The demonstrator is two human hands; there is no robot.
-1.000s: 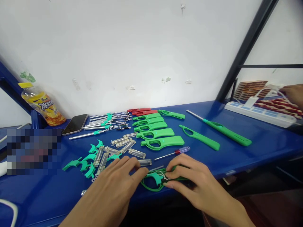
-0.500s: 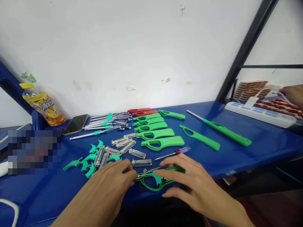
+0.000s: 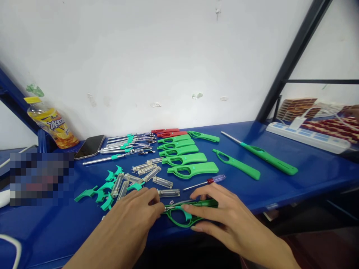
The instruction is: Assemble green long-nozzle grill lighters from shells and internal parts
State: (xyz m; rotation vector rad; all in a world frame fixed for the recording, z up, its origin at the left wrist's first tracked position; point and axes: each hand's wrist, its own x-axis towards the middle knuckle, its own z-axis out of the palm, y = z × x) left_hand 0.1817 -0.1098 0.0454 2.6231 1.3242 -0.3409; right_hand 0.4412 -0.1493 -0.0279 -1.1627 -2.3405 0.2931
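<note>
An opened green lighter shell (image 3: pixel 179 224) lies at the table's front edge, with a teal trigger (image 3: pixel 187 214) and wires in it. My left hand (image 3: pixel 140 213) pinches the metal rod at the shell's left end. Over the right part of the shell is my right hand (image 3: pixel 227 215), its fingertips on the trigger and the shell's rim. Just behind the hands are a clear fuel tank (image 3: pixel 169 192) and a screwdriver (image 3: pixel 214 179) with a purple and red handle. What lies under my right palm is hidden.
Teal triggers (image 3: pixel 106 186) and several clear tanks lie left of centre. Behind are metal rods (image 3: pixel 103 160), green shells (image 3: pixel 196 169) and red shells (image 3: pixel 171 134). A phone (image 3: pixel 89 146), bottle (image 3: pixel 53 123), assembled lighter (image 3: pixel 269 157) and power strip (image 3: pixel 308 137) surround them.
My right thumb and fingers have shifted slightly on the shell, and the trigger sits a little differently. At the far right, another person's hand has drawn back towards the frame edge.
</note>
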